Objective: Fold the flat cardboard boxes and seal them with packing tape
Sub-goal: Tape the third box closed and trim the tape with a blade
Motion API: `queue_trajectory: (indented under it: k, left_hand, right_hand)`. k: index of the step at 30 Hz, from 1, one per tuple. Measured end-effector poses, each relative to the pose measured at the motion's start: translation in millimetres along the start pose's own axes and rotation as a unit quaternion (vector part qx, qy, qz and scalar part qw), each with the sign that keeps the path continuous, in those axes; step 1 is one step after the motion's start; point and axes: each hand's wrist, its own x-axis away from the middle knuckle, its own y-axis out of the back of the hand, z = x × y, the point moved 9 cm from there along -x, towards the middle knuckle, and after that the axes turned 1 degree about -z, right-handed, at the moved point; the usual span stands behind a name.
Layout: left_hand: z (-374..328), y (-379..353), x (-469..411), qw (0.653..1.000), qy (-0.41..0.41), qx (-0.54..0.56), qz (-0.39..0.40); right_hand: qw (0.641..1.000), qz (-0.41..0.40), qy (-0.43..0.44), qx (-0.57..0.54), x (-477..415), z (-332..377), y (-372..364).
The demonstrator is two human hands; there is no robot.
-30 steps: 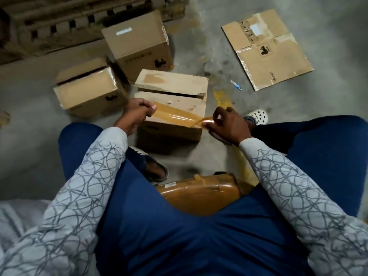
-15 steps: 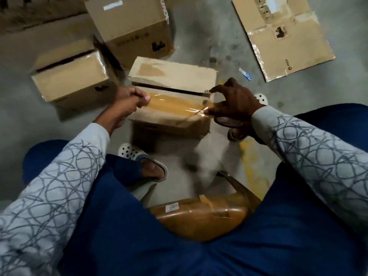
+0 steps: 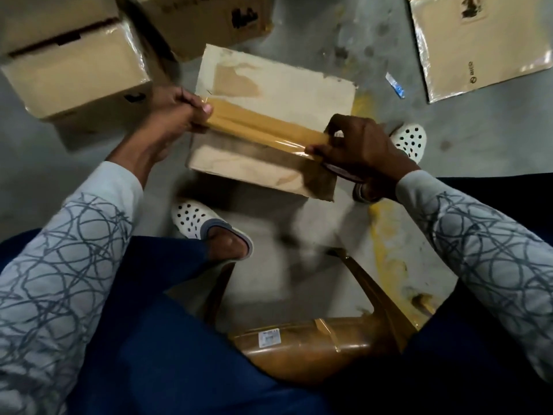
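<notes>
I see the open cardboard box (image 3: 278,82) on the concrete floor (image 3: 389,49) between the person's feet, and I take it as my landmark. A strip of brown packing tape (image 3: 260,127) is stretched across its top, over the gap between the two flaps. I cannot tell whether the strip touches the cardboard yet. At the box's left edge the left hand (image 3: 176,112) has its fingers (image 3: 191,100) curled and pinched on one end of the strip. At the box's right edge the right hand (image 3: 356,145) grips the other end, fingers (image 3: 317,151) clamped on it.

Left of the box sits a taped box (image 3: 74,70), very close. Beyond the box stands another carton (image 3: 203,22). Well to its right lies a flat cardboard sheet (image 3: 478,46), with a small blue scrap (image 3: 395,85) between them. White clogs (image 3: 197,220) flank the box's near side, one partly hidden behind the right hand. Nearer than the box, the brown chair seat (image 3: 314,345) shows between blue trouser legs.
</notes>
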Motion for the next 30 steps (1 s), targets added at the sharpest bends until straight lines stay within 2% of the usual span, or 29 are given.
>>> queue_trajectory:
  k: [7, 10, 16, 22, 26, 30]
  left_hand:
    - [2.4, 3.0, -8.0, 1.000, -0.004, -0.008, -0.004]
    - [7.3, 11.8, -13.6, 0.998, 0.004, -0.022, -0.054]
    - [9.9, 34.7, -24.7, 0.987, 0.020, -0.066, -0.146]
    - [-9.0, 48.1, -27.0, 0.978, 0.009, -0.082, -0.190]
    - [-8.1, 51.8, -30.7, 0.979, -0.004, -0.089, -0.182]
    - [-13.6, 49.0, -32.9, 0.973, -0.020, -0.125, -0.193]
  right_hand:
    - [0.999, -0.034, 0.005, -0.008, 2.5, -1.6, 11.5]
    - [0.998, -0.044, 0.018, -0.032, 9.2, -0.8, 17.6]
    - [0.993, 0.013, 0.054, -0.104, 7.1, 9.9, 5.8]
    - [0.992, 0.013, 0.091, -0.081, -3.3, 29.5, -2.7]
    - [0.999, -0.007, 0.043, -0.021, -10.2, 31.5, -10.1]
    - [1.000, -0.004, -0.012, -0.028, -21.8, 29.4, -15.9]
